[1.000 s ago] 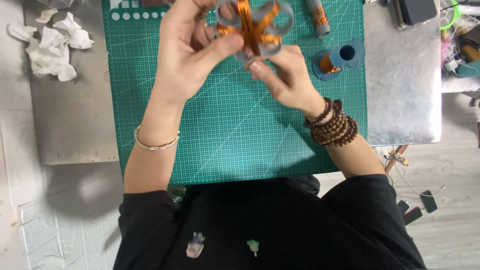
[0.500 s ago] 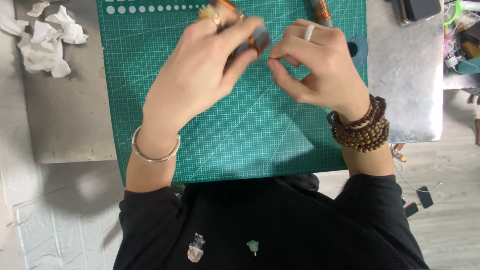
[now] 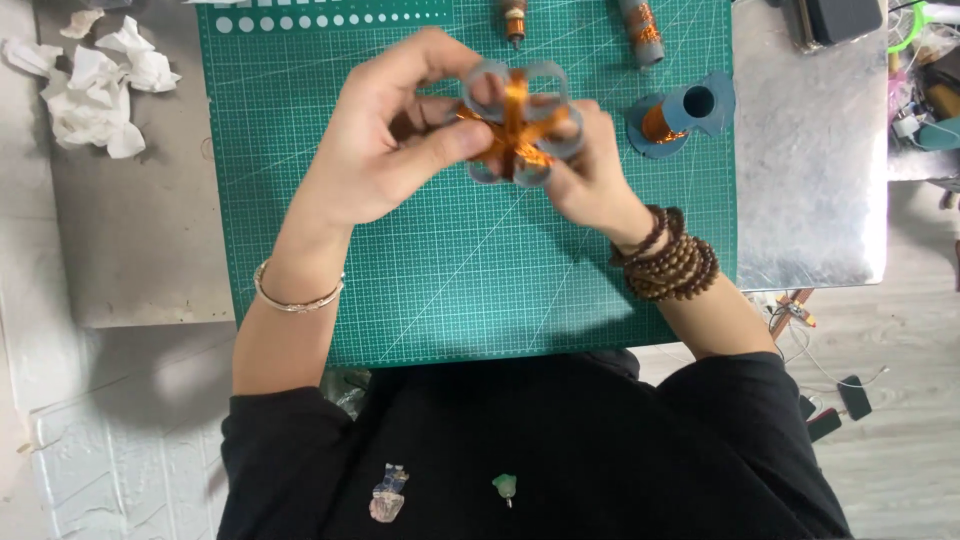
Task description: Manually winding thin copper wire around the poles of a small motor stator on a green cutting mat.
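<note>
A cluster of grey plastic spools (image 3: 518,122), wound and crossed with shiny copper-orange wire, is lifted above the upper middle of the green mat. Rounded grey rims show at 12, 3 and 6 o'clock of the cluster; orange strands cross at its centre. Its 9 o'clock side is hidden, so the number of spools cannot be told.

A cutting mat (image 3: 470,280) lies on the worktop (image 3: 810,190), reaching its near edge. Above the mat's middle, the left hand (image 3: 385,150) and right hand (image 3: 590,175) hold a wire-wound ring cluster (image 3: 518,125) between them. A wire spool (image 3: 678,115) lies toward the mat's right edge, two smaller spools (image 3: 640,30) at its far edge. Crumpled tissues (image 3: 95,85) sit at the worktop's far left corner.
</note>
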